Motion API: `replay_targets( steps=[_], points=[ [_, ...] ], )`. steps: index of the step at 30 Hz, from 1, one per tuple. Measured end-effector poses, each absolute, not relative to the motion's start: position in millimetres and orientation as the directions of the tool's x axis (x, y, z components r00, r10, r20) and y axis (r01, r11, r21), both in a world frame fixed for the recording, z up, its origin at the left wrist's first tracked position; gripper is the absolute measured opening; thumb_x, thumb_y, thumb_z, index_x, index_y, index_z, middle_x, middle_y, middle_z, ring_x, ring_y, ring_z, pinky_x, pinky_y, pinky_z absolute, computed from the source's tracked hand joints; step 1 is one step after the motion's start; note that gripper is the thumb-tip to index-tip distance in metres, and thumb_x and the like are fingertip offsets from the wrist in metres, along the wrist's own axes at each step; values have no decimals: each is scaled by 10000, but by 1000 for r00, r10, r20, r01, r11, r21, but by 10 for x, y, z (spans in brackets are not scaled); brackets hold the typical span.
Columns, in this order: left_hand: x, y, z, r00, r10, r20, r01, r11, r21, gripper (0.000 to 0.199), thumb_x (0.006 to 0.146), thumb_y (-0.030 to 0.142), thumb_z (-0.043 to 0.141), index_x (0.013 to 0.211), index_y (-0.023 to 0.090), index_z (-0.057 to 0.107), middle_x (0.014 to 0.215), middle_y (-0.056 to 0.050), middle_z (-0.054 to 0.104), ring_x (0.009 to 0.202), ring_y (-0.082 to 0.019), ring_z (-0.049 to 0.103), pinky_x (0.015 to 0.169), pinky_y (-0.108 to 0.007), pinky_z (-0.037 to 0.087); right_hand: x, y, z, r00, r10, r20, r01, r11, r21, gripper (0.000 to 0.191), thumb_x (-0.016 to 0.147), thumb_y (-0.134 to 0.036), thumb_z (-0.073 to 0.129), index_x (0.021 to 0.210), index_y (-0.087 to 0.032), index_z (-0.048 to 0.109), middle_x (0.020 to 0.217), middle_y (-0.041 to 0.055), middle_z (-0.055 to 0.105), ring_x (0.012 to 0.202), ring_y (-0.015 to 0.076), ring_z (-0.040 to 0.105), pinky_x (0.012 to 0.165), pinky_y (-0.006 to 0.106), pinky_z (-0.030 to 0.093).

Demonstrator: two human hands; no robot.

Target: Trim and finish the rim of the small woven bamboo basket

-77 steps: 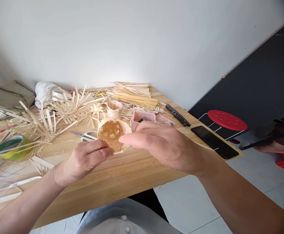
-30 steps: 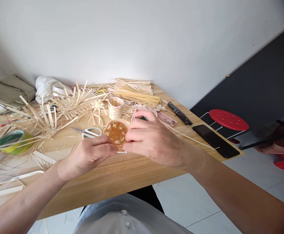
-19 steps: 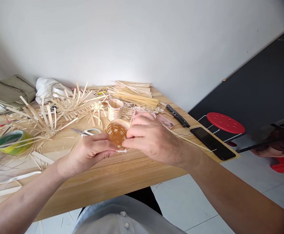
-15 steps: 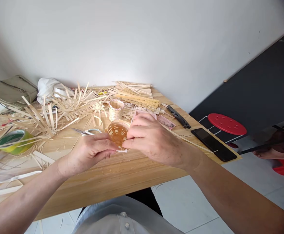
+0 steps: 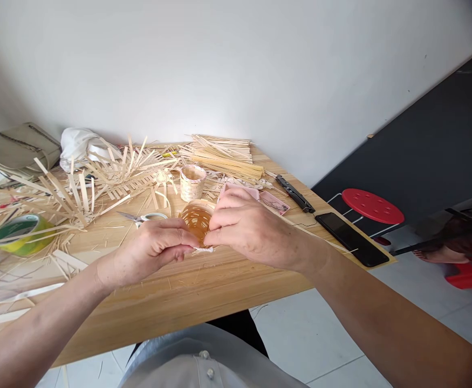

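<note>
From my remote seat, I have the small woven basket (image 5: 196, 215) between both hands, near the front of the table (image 5: 158, 307), its open mouth facing my camera. My left hand (image 5: 141, 252) pinches the rim at about seven o'clock, thumb and fingers closed on it. My right hand (image 5: 255, 231) is curled at about five o'clock with its fingertips against the rim; whether it also grips something fine, such as a thread, I can't tell. Between them, at six o'clock, a white strip (image 5: 204, 249) shows along the edge.

I judge the basket to be very light, springy rather than rigid, and easy to squash: there are gaps in the thin weave, so a hard squeeze would likely push it out of round. The dry strips should give my fingers decent grip, though they might split if bent sharply. The rim looks like the firmest place to hold, with a light pinch on each side of the spot being worked; the thin side wall seems a poorer choice.

Around the basket, a woven cup (image 5: 192, 186) stands upright at twelve o'clock, scissors (image 5: 139, 218) lie at nine, and a pink box (image 5: 239, 188) sits partly hidden at two. Further out at three lies a black phone (image 5: 351, 238).
</note>
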State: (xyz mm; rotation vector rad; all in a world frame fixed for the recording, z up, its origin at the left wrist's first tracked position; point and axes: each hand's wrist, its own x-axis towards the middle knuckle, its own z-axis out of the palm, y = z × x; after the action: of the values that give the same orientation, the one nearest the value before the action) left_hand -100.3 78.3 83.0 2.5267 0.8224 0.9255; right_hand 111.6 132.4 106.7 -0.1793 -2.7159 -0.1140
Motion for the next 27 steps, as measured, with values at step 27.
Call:
replay_targets(
  steps=[27],
  points=[
    [-935,796,786,673,551,492,358,-826,435,185,883,103,456,970,182,599,829,-34,615,756,-97,594,671,-186,463,1033,1410,1083,-961,17,277,1,998,-58,339,916,-101,422,633,-164,599,607,-24,518,644,100,434,798,288,329]
  ],
)
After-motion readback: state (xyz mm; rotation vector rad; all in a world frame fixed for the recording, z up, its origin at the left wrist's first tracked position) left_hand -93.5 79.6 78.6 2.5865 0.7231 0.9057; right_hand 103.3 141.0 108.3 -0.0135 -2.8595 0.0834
